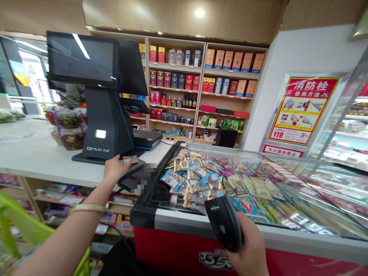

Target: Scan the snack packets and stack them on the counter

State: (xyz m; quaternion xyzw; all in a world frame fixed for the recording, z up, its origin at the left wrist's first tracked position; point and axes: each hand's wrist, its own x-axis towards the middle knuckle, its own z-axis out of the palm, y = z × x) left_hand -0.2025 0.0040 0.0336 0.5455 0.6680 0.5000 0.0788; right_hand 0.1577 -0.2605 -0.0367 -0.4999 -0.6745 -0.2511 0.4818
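Note:
My left hand [114, 168] reaches over the counter beside the base of the checkout terminal [106, 122], fingers closed on a small snack packet [131, 159]. In my right hand [249, 245] is a black barcode scanner [224, 222], gripped by its handle, with its head tilted up and left. Beyond the scanner, a heap of clear snack packets with blue and cream ends [195, 178] lies on the glass top of a chest freezer [281, 168]. A dark flat object, partly blurred [132, 182], lies between the counter edge and the freezer.
The white counter [34, 149] holds fruit baskets [69, 126] and a black printer-like box [147, 138]. Shelves of boxed bottles [175, 80] line the back wall. A fire hydrant poster [304, 109] hangs at right. A green plastic chair [25, 226] stands at lower left.

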